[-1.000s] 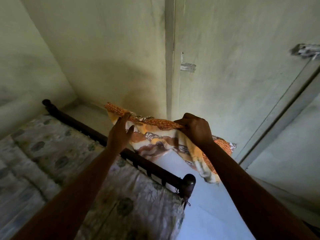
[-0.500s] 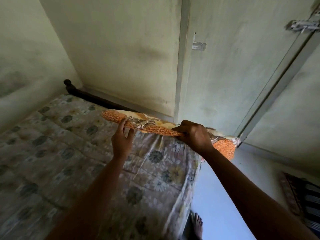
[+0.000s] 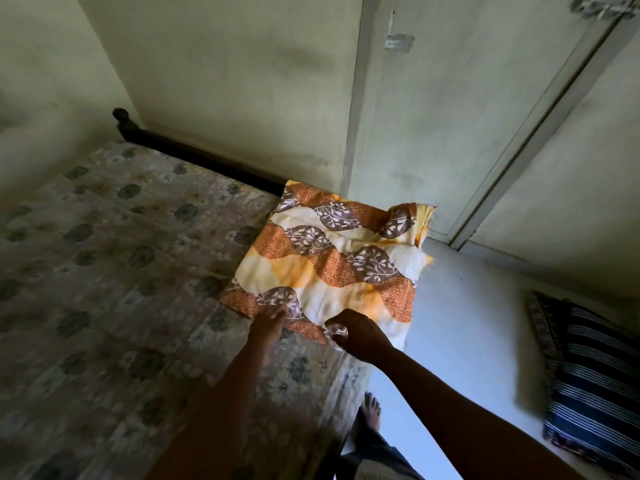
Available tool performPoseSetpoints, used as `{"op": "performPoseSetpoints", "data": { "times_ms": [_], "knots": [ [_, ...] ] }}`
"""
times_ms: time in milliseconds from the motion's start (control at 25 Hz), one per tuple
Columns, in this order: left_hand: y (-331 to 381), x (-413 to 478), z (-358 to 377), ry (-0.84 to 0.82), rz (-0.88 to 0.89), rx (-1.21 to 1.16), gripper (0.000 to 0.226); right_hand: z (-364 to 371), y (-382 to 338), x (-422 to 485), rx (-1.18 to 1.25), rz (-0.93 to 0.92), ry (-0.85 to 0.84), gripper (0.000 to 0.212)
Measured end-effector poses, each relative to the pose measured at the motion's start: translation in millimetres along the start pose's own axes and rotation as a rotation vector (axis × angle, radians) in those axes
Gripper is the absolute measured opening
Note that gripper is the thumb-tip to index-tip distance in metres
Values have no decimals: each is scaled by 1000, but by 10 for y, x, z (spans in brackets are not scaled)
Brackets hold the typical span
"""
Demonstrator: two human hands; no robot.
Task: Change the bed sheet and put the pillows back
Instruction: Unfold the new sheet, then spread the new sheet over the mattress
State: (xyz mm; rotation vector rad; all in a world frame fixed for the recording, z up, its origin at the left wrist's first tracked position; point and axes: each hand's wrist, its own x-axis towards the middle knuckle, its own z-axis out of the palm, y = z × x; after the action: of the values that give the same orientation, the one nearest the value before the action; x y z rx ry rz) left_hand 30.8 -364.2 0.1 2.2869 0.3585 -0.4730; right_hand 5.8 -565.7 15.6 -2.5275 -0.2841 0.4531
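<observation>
A folded bed sheet (image 3: 332, 261) with orange, yellow and brown leaf print lies flat on the far right corner of the bare floral mattress (image 3: 114, 271). Its right side reaches the mattress edge. My right hand (image 3: 356, 336) is curled at the sheet's near edge and pinches a bit of the cloth between thumb and fingers. My left hand (image 3: 268, 323) lies beside it, with fingers stretched forward onto the sheet's near left corner. No pillow is on the bed.
A dark wooden bed rail (image 3: 194, 155) runs along the wall behind the mattress. A pale door (image 3: 450, 116) stands past the bed corner. A dark blue striped cushion (image 3: 595, 393) lies on the floor at right. My bare foot (image 3: 372, 410) is by the bed.
Both hands lowered the folded sheet from the air onto the mattress corner, where it now lies flat. The view tilted down toward the bed.
</observation>
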Motion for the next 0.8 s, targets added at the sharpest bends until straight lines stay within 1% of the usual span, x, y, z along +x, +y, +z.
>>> {"op": "performPoseSetpoints", "data": {
  "times_ms": [40,80,120,160,200,240,360,440,520,600,680,720,800],
  "knots": [
    [40,17,29,-5,73,14,48,-71,28,6,5,18,7,28],
    [115,21,37,-10,94,-1,53,-164,55,3,14,40,25,27],
    [165,65,53,-12,133,18,51,-278,120,28,31,67,47,26],
    [274,82,42,-17,122,-6,43,-410,192,81,53,96,67,25],
    [360,138,46,0,151,9,37,-543,257,150,70,117,95,25],
    [470,205,49,3,144,1,35,-685,331,228,80,128,124,25],
    [744,488,108,-33,225,105,37,-1026,638,567,80,220,159,32],
    [944,694,181,-70,277,180,39,-1182,858,866,125,306,104,36],
    [1146,949,277,-106,287,224,42,-1257,1118,1218,125,393,25,41],
    [1329,1204,383,-132,288,285,44,-1247,1372,1520,96,438,13,49],
    [1453,1407,489,-169,278,333,47,-1196,1586,1738,39,433,-6,55],
    [1496,1461,530,-185,281,357,47,-1165,1657,1793,-18,433,-41,57],
    [1582,1549,617,-204,298,404,48,-1116,1768,1851,-143,450,-91,57]
  ]
}}
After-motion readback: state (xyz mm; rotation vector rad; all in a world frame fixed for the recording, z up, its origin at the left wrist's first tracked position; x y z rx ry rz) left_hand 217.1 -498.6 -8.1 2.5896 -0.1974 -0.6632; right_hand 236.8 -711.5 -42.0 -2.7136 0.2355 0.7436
